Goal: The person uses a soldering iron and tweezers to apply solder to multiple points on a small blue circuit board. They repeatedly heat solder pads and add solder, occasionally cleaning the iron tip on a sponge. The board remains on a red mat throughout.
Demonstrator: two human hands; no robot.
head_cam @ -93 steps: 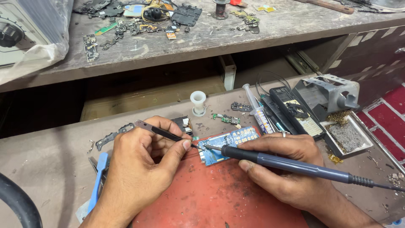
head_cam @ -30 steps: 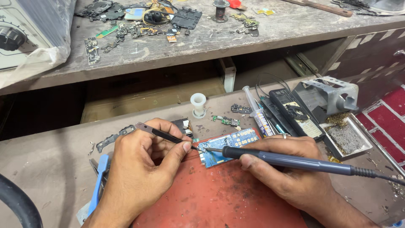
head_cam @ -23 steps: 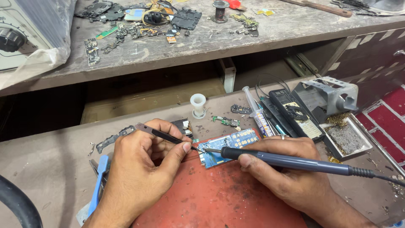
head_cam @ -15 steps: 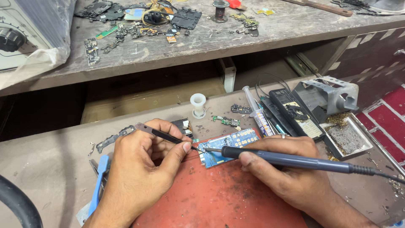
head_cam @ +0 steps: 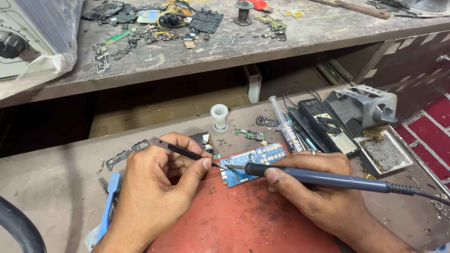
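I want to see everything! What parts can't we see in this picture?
Head view:
- Spot where the tweezers and soldering iron meet on the blue circuit board: too small.
- Left hand palm: turned away.
- Iron's cord: cut off by the right edge.
- Board's near edge: hidden by the right hand.

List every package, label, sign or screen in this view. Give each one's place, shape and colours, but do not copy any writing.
Syringe label: a printed white and blue band around the tube, right of the blue board.
Meter screen: a pale rectangle on the black device lying right of the syringe.
Plastic wrap: a clear bag over the pale machine with a black knob, top left on the shelf.
No signs in view.
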